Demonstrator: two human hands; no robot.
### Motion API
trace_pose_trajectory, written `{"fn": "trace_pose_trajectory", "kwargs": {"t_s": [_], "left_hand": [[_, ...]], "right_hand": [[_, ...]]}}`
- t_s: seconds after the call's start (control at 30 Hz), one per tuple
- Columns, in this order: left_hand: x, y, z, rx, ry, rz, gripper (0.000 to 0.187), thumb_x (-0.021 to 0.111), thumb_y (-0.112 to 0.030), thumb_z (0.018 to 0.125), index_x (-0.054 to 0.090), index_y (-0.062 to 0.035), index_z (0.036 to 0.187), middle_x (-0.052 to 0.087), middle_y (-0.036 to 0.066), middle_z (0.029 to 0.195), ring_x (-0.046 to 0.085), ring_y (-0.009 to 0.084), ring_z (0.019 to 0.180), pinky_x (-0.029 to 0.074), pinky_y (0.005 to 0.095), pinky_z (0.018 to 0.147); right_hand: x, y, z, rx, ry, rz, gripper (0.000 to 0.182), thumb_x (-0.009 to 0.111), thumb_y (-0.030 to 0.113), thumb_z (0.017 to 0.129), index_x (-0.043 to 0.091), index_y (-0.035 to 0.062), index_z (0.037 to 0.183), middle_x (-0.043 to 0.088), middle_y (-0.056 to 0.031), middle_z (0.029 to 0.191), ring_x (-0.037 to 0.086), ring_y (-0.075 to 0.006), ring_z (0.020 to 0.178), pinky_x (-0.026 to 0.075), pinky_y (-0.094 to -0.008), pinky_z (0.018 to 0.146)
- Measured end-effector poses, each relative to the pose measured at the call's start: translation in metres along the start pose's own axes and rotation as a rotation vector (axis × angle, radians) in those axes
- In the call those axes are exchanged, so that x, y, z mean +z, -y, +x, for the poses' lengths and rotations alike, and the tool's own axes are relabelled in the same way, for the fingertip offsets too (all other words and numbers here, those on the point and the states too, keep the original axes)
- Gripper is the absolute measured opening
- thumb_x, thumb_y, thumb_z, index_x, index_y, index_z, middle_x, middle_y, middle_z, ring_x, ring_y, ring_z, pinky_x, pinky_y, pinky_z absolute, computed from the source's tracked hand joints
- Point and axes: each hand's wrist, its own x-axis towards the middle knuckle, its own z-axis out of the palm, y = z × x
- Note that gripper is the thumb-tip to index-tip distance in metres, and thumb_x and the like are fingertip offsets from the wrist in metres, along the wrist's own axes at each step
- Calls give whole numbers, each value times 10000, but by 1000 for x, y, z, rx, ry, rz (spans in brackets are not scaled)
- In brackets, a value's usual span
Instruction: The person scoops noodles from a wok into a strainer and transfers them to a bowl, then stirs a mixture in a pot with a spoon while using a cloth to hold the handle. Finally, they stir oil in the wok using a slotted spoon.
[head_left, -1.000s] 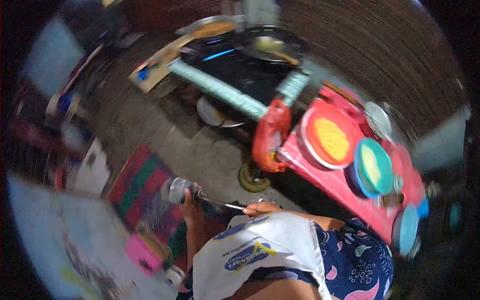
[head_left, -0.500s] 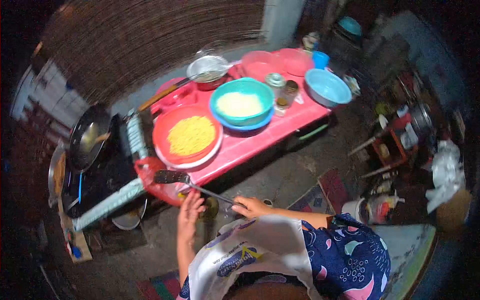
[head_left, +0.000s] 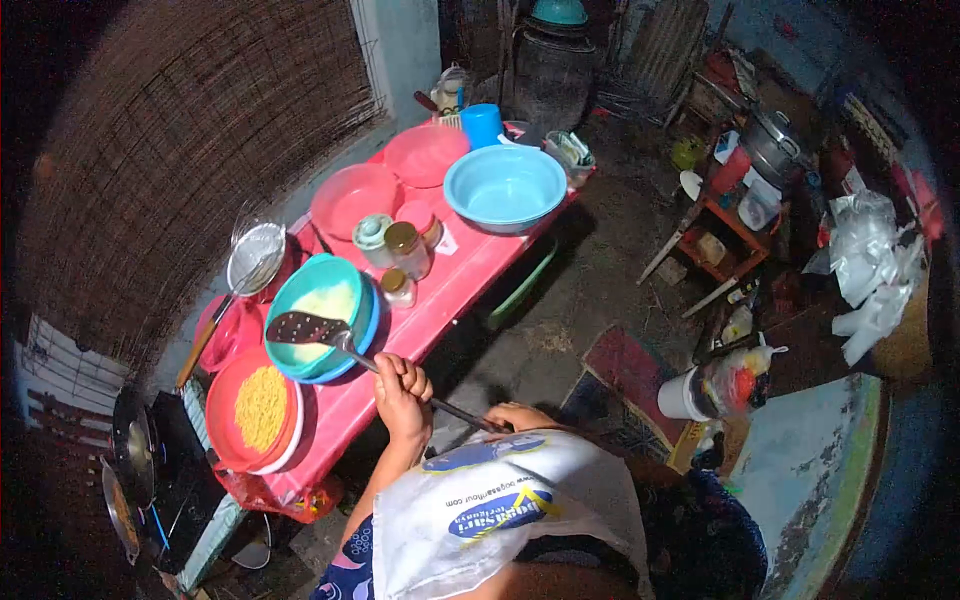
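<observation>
My left hand (head_left: 402, 390) is wrapped round the metal shaft of a slotted spatula (head_left: 310, 331), below its dark, perforated head. Lower on the same handle is my right hand (head_left: 518, 416), closed round its end and partly hidden by the white apron. The spatula head overlaps the teal basket (head_left: 318, 270) in view, which holds something pale and sits in a blue basin. Beside it, a red basket (head_left: 225, 410) holds yellow strips. These stand on the pink-covered table (head_left: 430, 320).
Two pink basins and a light blue basin (head_left: 505, 190) stand farther along the table with jars (head_left: 405, 245). A black wok (head_left: 135, 440) is at the lower left. Right are a wooden stool (head_left: 725, 240), a white bucket (head_left: 683, 395) and a painted board (head_left: 800, 470).
The view has turned right, so the table appears farther left. My left hand, open before, has closed round the spatula shaft. The spatula head is now over the teal basket in view.
</observation>
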Motion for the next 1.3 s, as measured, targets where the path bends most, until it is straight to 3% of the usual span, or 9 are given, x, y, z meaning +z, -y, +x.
{"fn": "trace_pose_trajectory", "kwargs": {"t_s": [0.27, 0.33, 0.37, 0.57, 0.8, 0.93, 1.0, 1.07, 1.3], "left_hand": [[82, 77, 94, -232, 269, 205, 274, 370, -337, 932, 402, -103, 793, 297, -39, 592, 290, 65, 496, 276, 219, 466], [89, 94, 136, -182, 332, 399, 270, 374, -327, 932, 461, -72, 917, 452, 4, 735, 435, 87, 650, 387, 232, 594], [99, 98, 159, -130, 353, 458, 399, 370, -340, 929, 409, -46, 1196, 464, 25, 876, 452, 114, 776, 403, 278, 738], [147, 134, 336, -44, 332, 897, 369, 458, -355, 888, 605, -17, 911, 595, 40, 887, 509, 124, 806, 411, 281, 740], [232, 245, 510, 249, 529, 1145, 180, 512, -159, 855, 640, -49, 916, 636, 92, 924, 590, 179, 872, 445, 294, 781], [246, 323, 566, 281, 539, 1471, 183, 538, -64, 782, 634, -63, 937, 632, 89, 923, 589, 218, 880, 452, 314, 784], [253, 347, 597, 522, 622, 1823, 298, 535, -82, 716, 617, -122, 999, 576, 81, 1049, 501, 243, 1025, 438, 359, 822], [256, 381, 614, 283, 468, 2166, 315, 540, -142, 721, 606, -174, 1027, 505, 71, 1149, 419, 261, 1105, 411, 382, 861], [265, 364, 624, 365, 698, 1960, 265, 637, -283, 686, 616, -152, 916, 523, 67, 1086, 452, 269, 1064, 397, 371, 862]], "right_hand": [[-99, 16, 85, 157, -378, 394, 213, 561, 119, 809, 527, -19, 968, 552, -61, 791, 491, -106, 760, 424, -272, 683], [-137, 8, 99, 122, -581, 613, 176, 558, 112, 822, 536, -1, 955, 542, -82, 741, 498, -122, 709, 431, -303, 666], [-160, -4, 102, 153, -624, 528, 154, 542, 129, 838, 554, 9, 934, 548, -58, 752, 501, -120, 716, 431, -301, 668], [-297, -117, 95, 418, -1011, 366, 209, 531, 267, 869, 590, 66, 875, 505, 45, 659, 404, -34, 507, 303, -200, 439], [-373, -212, 94, 654, -1269, 510, 184, 534, 266, 865, 523, 95, 932, 403, 61, 599, 350, -24, 468, 277, -191, 401], [-426, -241, 134, 737, -1083, 526, 169, 546, 228, 856, 526, 85, 944, 399, 60, 588, 336, -28, 458, 277, -194, 403], [-436, -285, 163, 425, -1142, 496, 160, 560, 183, 842, 528, 68, 947, 406, 55, 571, 344, -28, 460, 268, -193, 409], [-455, -291, 175, 330, -1034, 619, 163, 557, 135, 835, 499, 45, 958, 394, 54, 536, 356, -32, 458, 268, -196, 410], [-466, -321, 181, 391, -957, 490, 267, 604, 150, 793, 400, 63, 943, 440, 6, 650, 391, -65, 487, 326, -224, 430]]}}
